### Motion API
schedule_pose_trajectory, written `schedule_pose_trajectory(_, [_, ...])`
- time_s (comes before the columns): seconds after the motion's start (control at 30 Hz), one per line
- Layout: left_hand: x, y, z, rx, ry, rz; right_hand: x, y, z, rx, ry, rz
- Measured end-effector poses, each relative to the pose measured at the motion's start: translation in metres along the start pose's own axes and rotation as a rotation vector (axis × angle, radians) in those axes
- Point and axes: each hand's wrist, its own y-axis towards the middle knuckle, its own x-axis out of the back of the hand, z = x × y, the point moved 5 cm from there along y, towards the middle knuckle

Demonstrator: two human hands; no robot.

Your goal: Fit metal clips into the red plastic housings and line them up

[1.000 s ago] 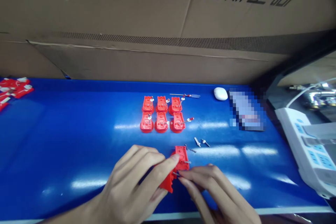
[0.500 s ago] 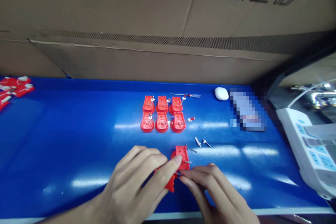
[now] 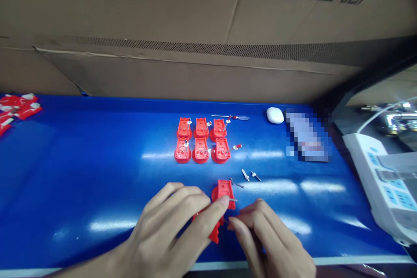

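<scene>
Currently held: I read the left hand [image 3: 166,226] as wrapped around a red moulded plastic housing [image 3: 223,192], fingers arched across it, one fingertip [image 3: 224,201] pressing near its right edge.

Right hand: the right hand [image 3: 269,239] sits just beside the housing on the near right, thumb and forefinger drawn together.

Grip state: left is closed on the housing. Right is a narrow pinch; I can't tell whether it holds anything, as the tips are too small to resolve.

Part location: near the middle of the near side of the blue worktop [image 3: 81,182], tilted. I can't tell if it touches the surface. A notched red section [image 3: 215,235] juts out below the left hand; it could be the same piece or a second one.

Metal: a small metal pin [image 3: 232,200] sticks out from the housing's right side.

Pose: both forearms come in from the near edge, wrists angled toward each other, hands almost touching.

Handling: I'd keep the housing braced with the left and use only the right fingertips on small metal, since it looks easy to drop.

Rest: six red housings [image 3: 201,150] stand in two rows of three, far of the hands. Loose metal clips [image 3: 245,175] lie between them and the right hand. A slim screwdriver [image 3: 230,117] lies far of the rows. Further right are a white oval case [image 3: 275,115], a pixelated object [image 3: 308,134] and a white power strip [image 3: 374,182].
</scene>
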Motion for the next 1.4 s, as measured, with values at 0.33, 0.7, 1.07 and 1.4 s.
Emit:
schedule_pose_trajectory(0.33, [0.004, -0.001, 0.001, 0.205, -0.114, 0.069, 0.001, 0.002, 0.003, 0.045, -0.078, -0.047])
schedule_pose_trajectory(0.7, [-0.020, -0.013, 0.031, 0.554, -0.298, 0.088, 0.020, -0.001, -0.005, -0.019, -0.044, -0.112])
schedule_pose_trajectory(1.07, [-0.032, -0.005, 0.050, 0.629, -0.276, 0.233, -0.002, 0.007, -0.057, -0.087, -0.015, 0.312])
schedule_pose_trajectory(1.4, [-0.032, -0.005, 0.053, 0.578, -0.255, 0.236, -0.007, 0.007, -0.059, -0.106, 0.027, 0.308])
